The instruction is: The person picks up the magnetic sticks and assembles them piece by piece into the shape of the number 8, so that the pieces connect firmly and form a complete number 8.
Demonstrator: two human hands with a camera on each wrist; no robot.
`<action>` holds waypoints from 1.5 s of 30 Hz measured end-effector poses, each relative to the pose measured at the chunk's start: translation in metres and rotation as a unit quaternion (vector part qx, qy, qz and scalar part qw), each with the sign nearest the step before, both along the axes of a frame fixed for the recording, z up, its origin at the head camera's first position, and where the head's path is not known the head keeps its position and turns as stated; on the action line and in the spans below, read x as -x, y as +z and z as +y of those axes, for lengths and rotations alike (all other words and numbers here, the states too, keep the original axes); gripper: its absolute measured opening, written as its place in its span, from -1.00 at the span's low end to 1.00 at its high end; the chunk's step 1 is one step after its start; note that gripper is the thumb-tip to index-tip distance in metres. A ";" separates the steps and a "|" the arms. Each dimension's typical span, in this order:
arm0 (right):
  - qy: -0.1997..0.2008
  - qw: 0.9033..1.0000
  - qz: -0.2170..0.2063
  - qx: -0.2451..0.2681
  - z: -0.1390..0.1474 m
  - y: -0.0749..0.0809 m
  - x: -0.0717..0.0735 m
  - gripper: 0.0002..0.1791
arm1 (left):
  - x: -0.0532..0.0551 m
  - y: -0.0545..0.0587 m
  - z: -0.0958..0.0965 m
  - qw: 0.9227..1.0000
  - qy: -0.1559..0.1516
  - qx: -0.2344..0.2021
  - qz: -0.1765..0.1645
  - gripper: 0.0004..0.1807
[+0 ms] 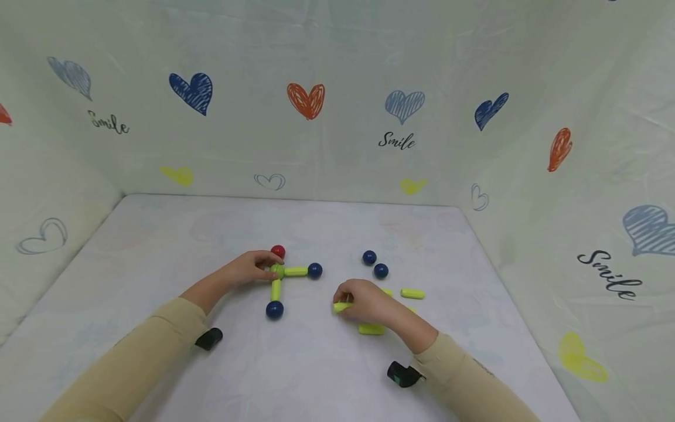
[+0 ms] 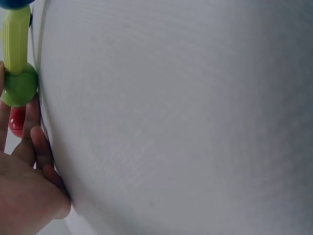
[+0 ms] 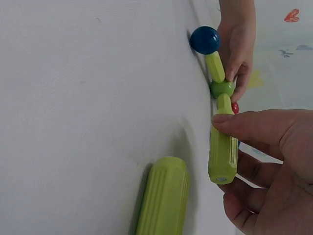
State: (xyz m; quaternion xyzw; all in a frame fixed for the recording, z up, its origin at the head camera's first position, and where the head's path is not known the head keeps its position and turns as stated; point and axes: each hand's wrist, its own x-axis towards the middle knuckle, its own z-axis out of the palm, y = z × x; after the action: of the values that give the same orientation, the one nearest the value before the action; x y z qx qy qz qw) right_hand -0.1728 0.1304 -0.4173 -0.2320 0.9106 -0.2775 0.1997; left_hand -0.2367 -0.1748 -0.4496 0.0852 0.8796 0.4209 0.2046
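My left hand (image 1: pixel 252 268) pinches a green ball (image 1: pixel 277 271), the hub of a small magnetic stick-and-ball build on the table. One yellow-green stick (image 1: pixel 296 272) runs right from it to a dark blue ball (image 1: pixel 314 270). Another stick (image 1: pixel 276 291) runs toward me to a second blue ball (image 1: pixel 274 310). Just beyond the hub sits a red ball (image 1: pixel 278 251). To the right of the build, my right hand (image 1: pixel 369 302) holds a loose yellow-green stick (image 3: pixel 223 156) between thumb and fingers. Below that hand lies another stick (image 3: pixel 164 198).
Two loose blue balls (image 1: pixel 369 258) lie beyond the right hand. Several more sticks (image 1: pixel 413 293) lie around and partly behind that hand. White cloth walls (image 1: pixel 348 176) with printed hearts stand along the table's back and sides. Black wrist cameras (image 1: pixel 403 374) stick out beside the sleeves.
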 end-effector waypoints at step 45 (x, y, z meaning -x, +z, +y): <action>0.013 0.993 -0.055 0.108 -0.073 -0.010 0.013 -0.83 | -0.003 -0.001 0.007 0.999 0.031 0.013 0.017 -0.63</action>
State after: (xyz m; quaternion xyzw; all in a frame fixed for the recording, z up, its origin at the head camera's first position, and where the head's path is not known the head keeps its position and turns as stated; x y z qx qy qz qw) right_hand -0.1856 0.0573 -0.4273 -0.2485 0.8598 -0.3840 0.2273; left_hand -0.2340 -0.1676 -0.4508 0.0620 0.8907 0.4139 0.1777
